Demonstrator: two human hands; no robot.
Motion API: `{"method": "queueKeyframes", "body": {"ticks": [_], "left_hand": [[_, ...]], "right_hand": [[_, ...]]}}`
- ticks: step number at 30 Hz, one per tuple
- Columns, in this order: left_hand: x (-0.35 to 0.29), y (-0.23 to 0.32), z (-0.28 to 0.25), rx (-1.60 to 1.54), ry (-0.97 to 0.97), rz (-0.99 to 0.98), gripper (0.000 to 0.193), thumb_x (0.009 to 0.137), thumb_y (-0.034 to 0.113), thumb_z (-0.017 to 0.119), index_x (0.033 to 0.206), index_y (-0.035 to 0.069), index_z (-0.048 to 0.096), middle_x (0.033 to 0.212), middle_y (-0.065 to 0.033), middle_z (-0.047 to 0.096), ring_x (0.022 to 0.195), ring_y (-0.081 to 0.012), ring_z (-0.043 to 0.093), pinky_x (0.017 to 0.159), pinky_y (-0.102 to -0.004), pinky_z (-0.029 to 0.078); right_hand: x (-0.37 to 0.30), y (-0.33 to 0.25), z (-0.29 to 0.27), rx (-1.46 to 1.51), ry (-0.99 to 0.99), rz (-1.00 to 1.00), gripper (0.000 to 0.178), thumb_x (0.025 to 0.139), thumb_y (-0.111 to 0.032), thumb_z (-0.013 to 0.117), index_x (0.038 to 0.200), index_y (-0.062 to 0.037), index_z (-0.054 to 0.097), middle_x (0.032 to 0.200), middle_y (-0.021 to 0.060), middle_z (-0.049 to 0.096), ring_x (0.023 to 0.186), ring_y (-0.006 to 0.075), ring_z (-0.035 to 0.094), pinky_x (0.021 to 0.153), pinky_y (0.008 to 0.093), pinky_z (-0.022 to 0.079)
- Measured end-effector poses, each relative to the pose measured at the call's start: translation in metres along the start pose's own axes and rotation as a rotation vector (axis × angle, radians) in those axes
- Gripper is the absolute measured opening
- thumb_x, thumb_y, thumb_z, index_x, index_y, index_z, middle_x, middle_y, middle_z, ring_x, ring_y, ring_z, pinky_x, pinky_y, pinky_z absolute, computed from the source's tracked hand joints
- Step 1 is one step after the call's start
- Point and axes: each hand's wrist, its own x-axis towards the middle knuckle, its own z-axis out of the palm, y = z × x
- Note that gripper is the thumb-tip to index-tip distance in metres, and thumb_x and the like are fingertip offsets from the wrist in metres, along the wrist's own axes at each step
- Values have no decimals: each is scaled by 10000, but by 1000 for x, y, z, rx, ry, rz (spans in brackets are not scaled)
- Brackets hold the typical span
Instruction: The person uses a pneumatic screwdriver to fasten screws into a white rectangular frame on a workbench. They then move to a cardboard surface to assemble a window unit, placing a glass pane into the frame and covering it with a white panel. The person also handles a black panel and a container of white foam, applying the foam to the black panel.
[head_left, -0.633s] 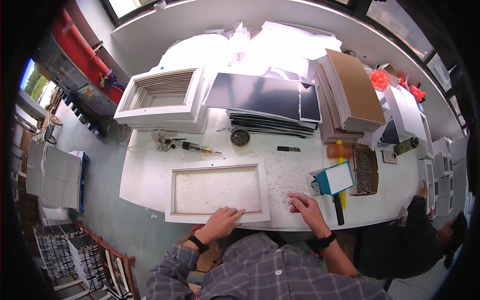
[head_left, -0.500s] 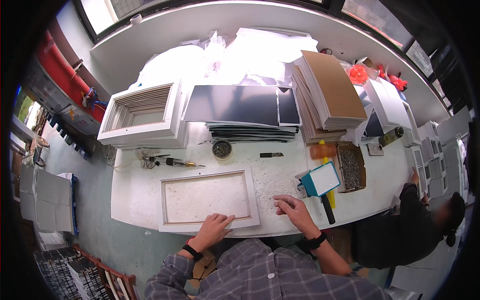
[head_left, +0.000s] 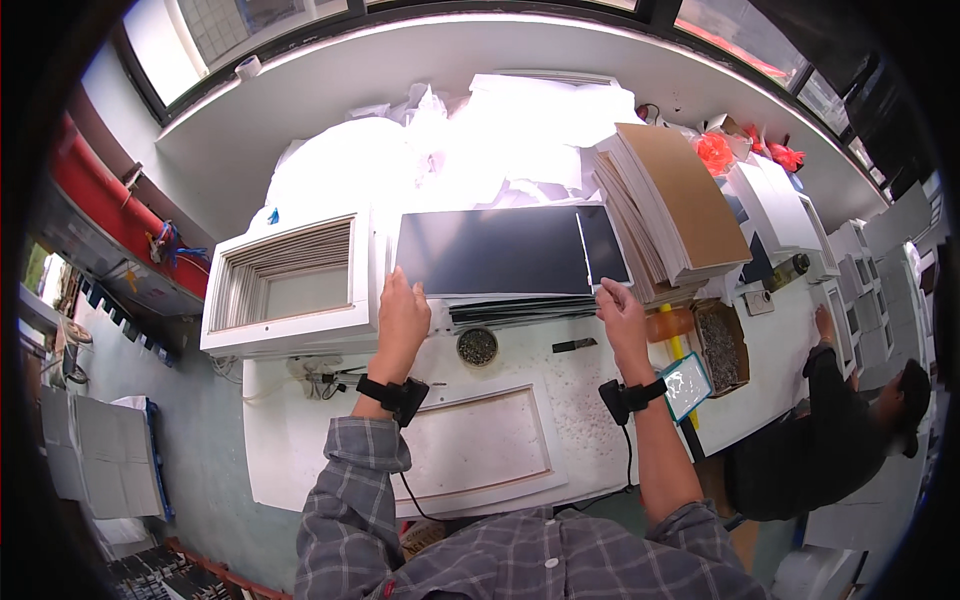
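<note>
Both arms reach forward to a dark, glossy rectangular panel (head_left: 490, 252) with a light line across its right part. It lies on or just above a stack of similar sheets (head_left: 520, 312); I cannot tell which. My left hand (head_left: 403, 318) is closed on the panel's near left corner. At the near right corner, my right hand (head_left: 622, 312) pinches the edge between thumb and fingers. Below my wrists, a white rectangular frame (head_left: 552, 440) lies flat on the table, partly hidden by my left arm and its wristband.
Stacked white frames (head_left: 290, 325) stand left, brown-topped boards (head_left: 690, 200) right. On the white table (head_left: 590, 410) are a cup of small metal bits (head_left: 477, 347), a dark blade-like tool (head_left: 574, 346), a mallet (head_left: 672, 325) and a box of fasteners (head_left: 722, 345). A co-worker (head_left: 820, 450) sits right.
My left hand has left the white frame and my right hand has left the space beside it. Both have moved forward onto the dark panel's near corners. The view has shifted.
</note>
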Motion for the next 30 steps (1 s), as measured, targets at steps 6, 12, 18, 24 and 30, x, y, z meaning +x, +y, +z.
{"method": "queueKeyframes", "body": {"ticks": [6, 12, 18, 24, 30], "left_hand": [[22, -8, 0, 66, -88, -84, 472, 1015, 171, 596, 1363, -142, 535, 1273, -338, 635, 1192, -473, 612, 1032, -514, 482], [35, -6, -4, 162, -61, -113, 414, 1004, 187, 624, 1286, -115, 589, 1104, -320, 676, 1058, -465, 660, 938, -522, 512], [44, -16, 18, 163, -53, -226, 462, 954, 275, 706, 1209, -100, 622, 1090, -305, 690, 1069, -457, 665, 951, -515, 512], [48, -41, 29, -27, -84, -341, 480, 906, 333, 761, 1141, -68, 638, 1079, -282, 692, 1078, -437, 660, 953, -491, 511], [46, -38, 29, 25, -79, -300, 472, 898, 345, 770, 1119, -53, 645, 1064, -258, 701, 1053, -423, 667, 934, -486, 514]], "right_hand": [[19, 12, 12, -30, -16, 63, 412, 1040, -267, 634, 1336, 18, 664, 1138, 93, 723, 1004, 158, 691, 874, 285, 579], [25, 7, 15, 225, 27, 156, 344, 1046, -254, 624, 1227, 26, 706, 1010, 57, 721, 912, 126, 685, 818, 266, 573], [33, 10, 11, 240, 82, 142, 307, 1032, -247, 643, 1160, 18, 731, 958, 47, 720, 858, 112, 671, 761, 257, 563], [38, 8, 1, 261, 59, 210, 296, 1036, -226, 644, 1175, 21, 726, 997, 44, 725, 891, 111, 686, 809, 254, 577], [38, 16, 3, 135, 112, 78, 346, 1016, -263, 654, 1141, 47, 744, 891, 79, 760, 809, 134, 704, 750, 270, 560]]}}
